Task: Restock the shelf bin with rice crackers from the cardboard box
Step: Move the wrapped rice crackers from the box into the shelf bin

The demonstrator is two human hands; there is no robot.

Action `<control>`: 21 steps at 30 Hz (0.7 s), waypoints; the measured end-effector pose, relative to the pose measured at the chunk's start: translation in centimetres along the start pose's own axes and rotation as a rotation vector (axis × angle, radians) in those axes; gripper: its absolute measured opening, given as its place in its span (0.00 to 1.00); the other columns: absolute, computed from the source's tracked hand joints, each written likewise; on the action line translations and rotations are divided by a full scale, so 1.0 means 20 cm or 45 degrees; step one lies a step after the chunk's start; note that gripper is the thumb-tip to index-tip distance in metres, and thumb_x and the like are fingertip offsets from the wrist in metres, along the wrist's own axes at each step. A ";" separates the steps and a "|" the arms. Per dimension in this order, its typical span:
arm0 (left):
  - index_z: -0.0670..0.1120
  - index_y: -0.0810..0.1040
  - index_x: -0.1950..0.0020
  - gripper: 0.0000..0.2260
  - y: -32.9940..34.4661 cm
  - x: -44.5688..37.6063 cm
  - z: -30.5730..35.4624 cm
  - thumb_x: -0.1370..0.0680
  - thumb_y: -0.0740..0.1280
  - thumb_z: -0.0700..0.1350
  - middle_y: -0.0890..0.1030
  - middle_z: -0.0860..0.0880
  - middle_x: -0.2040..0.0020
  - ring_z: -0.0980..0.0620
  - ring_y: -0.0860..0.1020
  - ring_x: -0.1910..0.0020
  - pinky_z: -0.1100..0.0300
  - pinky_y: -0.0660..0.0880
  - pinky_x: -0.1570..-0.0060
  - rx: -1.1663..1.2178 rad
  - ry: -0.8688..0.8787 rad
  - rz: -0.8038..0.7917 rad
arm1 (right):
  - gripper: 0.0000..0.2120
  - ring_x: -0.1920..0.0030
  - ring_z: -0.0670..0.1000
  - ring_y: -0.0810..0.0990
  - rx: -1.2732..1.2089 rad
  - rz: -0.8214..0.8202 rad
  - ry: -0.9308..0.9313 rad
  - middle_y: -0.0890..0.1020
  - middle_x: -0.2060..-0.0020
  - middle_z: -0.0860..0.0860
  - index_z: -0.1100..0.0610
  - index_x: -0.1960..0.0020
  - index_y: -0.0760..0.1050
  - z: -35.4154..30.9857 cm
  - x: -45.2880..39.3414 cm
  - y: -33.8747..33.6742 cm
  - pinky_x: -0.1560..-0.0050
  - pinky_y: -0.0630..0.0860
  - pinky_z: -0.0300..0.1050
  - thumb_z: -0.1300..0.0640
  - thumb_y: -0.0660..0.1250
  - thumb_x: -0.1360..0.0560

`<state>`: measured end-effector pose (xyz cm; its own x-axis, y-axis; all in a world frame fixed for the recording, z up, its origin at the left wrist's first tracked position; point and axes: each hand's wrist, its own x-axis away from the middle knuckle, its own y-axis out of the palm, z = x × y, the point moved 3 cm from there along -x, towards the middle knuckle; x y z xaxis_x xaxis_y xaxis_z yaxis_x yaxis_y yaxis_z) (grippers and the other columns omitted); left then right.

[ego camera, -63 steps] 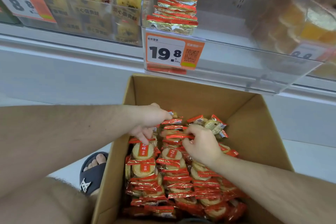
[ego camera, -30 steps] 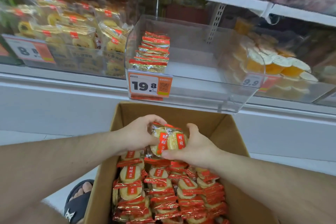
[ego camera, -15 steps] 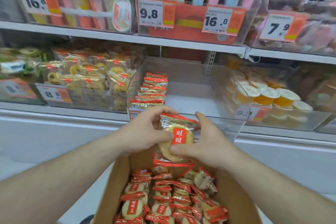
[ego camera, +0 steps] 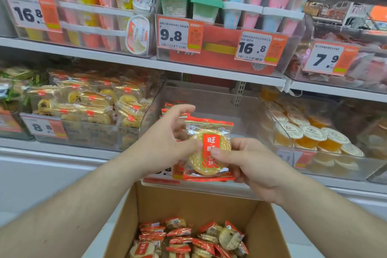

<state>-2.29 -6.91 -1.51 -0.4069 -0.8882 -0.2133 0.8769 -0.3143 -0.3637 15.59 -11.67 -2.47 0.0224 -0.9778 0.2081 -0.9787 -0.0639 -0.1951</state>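
Both hands hold a stack of rice cracker packs (ego camera: 208, 148), red and clear wrappers with round yellow crackers, upright in front of the clear shelf bin (ego camera: 247, 111). My left hand (ego camera: 167, 142) grips the stack's left side and my right hand (ego camera: 249, 165) grips its right side, thumb on the front pack. The bin holds a short row of the same packs (ego camera: 173, 105) at its left wall, mostly hidden behind my left hand. Below, the open cardboard box (ego camera: 184, 201) contains several more packs (ego camera: 188, 239).
A bin of gold-wrapped pastries (ego camera: 94, 102) stands left of the cracker bin, and a bin of orange jelly cups (ego camera: 310, 134) stands to its right. The upper shelf (ego camera: 146, 63) carries tubs and price tags close above the bin's opening.
Both hands lifted a stack of packs out of the box and raised it to the front of the bin. The view tilted upward, showing the upper shelf.
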 end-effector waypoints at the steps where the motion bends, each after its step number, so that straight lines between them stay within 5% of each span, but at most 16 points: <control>1: 0.63 0.65 0.33 0.27 -0.03 -0.01 0.00 0.26 0.73 0.46 0.73 0.60 0.41 0.64 0.76 0.50 0.66 0.77 0.54 -0.033 0.058 0.092 | 0.10 0.76 0.44 0.65 -0.005 0.019 0.003 0.80 0.69 0.48 0.58 0.53 0.79 -0.01 -0.03 -0.01 0.71 0.60 0.39 0.54 0.74 0.29; 6: 0.57 0.71 0.45 0.14 -0.25 -0.11 -0.13 0.25 0.70 0.44 0.74 0.56 0.49 0.56 0.74 0.52 0.58 0.74 0.54 -0.379 0.105 0.731 | 0.08 0.75 0.45 0.63 -0.024 0.289 0.038 0.78 0.69 0.49 0.56 0.54 0.78 -0.05 -0.32 -0.17 0.72 0.56 0.40 0.55 0.76 0.29; 10: 0.56 0.72 0.44 0.13 -0.25 -0.16 -0.26 0.26 0.68 0.44 0.70 0.54 0.44 0.51 0.72 0.42 0.51 0.74 0.43 -0.583 -0.027 0.707 | 0.09 0.75 0.45 0.66 0.079 0.415 0.160 0.78 0.70 0.49 0.58 0.51 0.79 -0.03 -0.58 -0.23 0.75 0.58 0.38 0.57 0.75 0.28; 14: 0.55 0.73 0.45 0.11 -0.25 -0.17 -0.24 0.25 0.68 0.44 0.69 0.57 0.46 0.53 0.71 0.43 0.56 0.72 0.47 -0.643 0.082 0.805 | 0.08 0.82 0.43 0.69 -0.029 0.482 0.109 0.77 0.66 0.52 0.59 0.53 0.76 -0.04 -0.73 -0.20 0.82 0.61 0.35 0.60 0.74 0.27; 17: 0.58 0.71 0.45 0.09 -0.28 -0.17 -0.20 0.23 0.67 0.50 0.75 0.59 0.48 0.57 0.74 0.49 0.55 0.74 0.51 -0.509 0.121 0.810 | 0.10 0.73 0.46 0.65 0.000 0.349 -0.011 0.80 0.65 0.50 0.54 0.53 0.79 -0.08 -0.71 -0.13 0.73 0.60 0.40 0.53 0.76 0.30; 19: 0.57 0.71 0.37 0.17 -0.29 -0.18 -0.20 0.24 0.66 0.58 0.77 0.60 0.46 0.59 0.75 0.46 0.54 0.74 0.47 -0.361 0.013 0.686 | 0.13 0.69 0.49 0.73 -0.020 0.121 -0.109 0.83 0.64 0.48 0.55 0.52 0.79 -0.13 -0.66 -0.05 0.67 0.67 0.43 0.52 0.77 0.33; 21: 0.55 0.68 0.31 0.29 -0.28 -0.21 -0.21 0.28 0.67 0.65 0.78 0.60 0.43 0.58 0.77 0.43 0.52 0.74 0.43 -0.073 -0.107 0.527 | 0.20 0.52 0.63 0.83 0.014 -0.102 -0.175 0.86 0.54 0.53 0.58 0.47 0.81 -0.19 -0.61 0.06 0.45 0.78 0.58 0.52 0.79 0.36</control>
<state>-6.51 -0.12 -2.39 0.0007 -0.9606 -0.2779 0.9454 0.0913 -0.3130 13.40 1.03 -1.61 0.1284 -0.9876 0.0905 -0.9704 -0.1439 -0.1940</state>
